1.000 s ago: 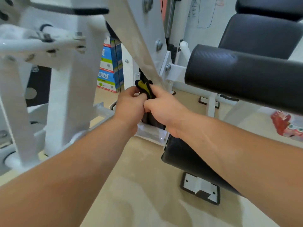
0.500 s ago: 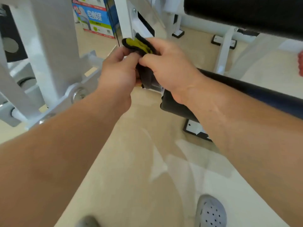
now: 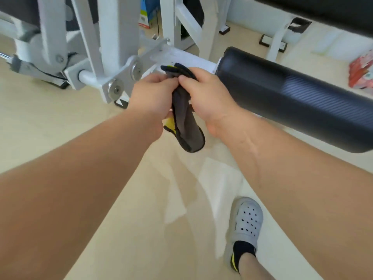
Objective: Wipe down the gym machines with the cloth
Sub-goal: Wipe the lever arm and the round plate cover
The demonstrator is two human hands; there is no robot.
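A grey cloth (image 3: 186, 122) with yellow and black edges hangs between my two hands in the middle of the view. My left hand (image 3: 152, 93) grips its left side and my right hand (image 3: 207, 93) pinches its top right, fingers curled round the fabric. The cloth's lower end dangles free above the floor. Just behind the hands stands the white gym machine frame (image 3: 113, 33) with its bolted pivot bracket (image 3: 125, 77). A black padded roller (image 3: 292, 98) runs from beside my right hand to the right edge. The cloth touches no part of the machine.
Beige floor (image 3: 60, 122) lies below. My right foot in a grey clog (image 3: 246, 221) stands at the lower right. Another white frame with black feet (image 3: 278, 39) is at the back right. A red packet (image 3: 361, 71) lies at the right edge, and a colourful box (image 3: 147, 15) sits behind.
My view has dropped and pulled back from the frame. Both hands have come away from the machine with the cloth, which now hangs longer between them. The black roller has come into view.
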